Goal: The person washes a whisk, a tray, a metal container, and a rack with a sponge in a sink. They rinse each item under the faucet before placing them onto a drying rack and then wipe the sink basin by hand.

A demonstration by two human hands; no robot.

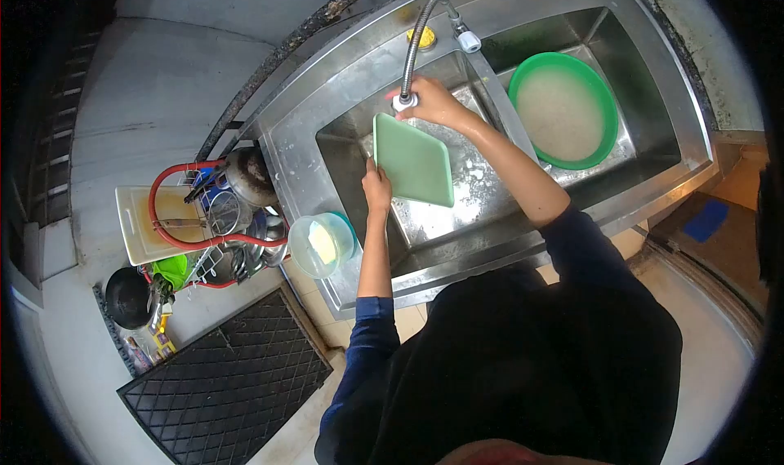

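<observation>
Over the left sink basin (420,230), my left hand (376,189) grips the near left edge of a light green rectangular tray (414,161), which is tilted. My right hand (433,104) is closed round the white spout end (404,102) of the flexible metal faucet (417,36), just above the tray's far edge. Whether water flows from the spout cannot be made out. The basin floor under the tray is wet and shiny.
A green tub (611,110) of cloudy water stands in the right basin. Left of the sink are a clear bowl (304,257) with something pale yellow, a dish rack (208,265) with dishes, a red hose (163,228) and a black pan (128,298). A yellow sponge (423,37) lies behind the faucet.
</observation>
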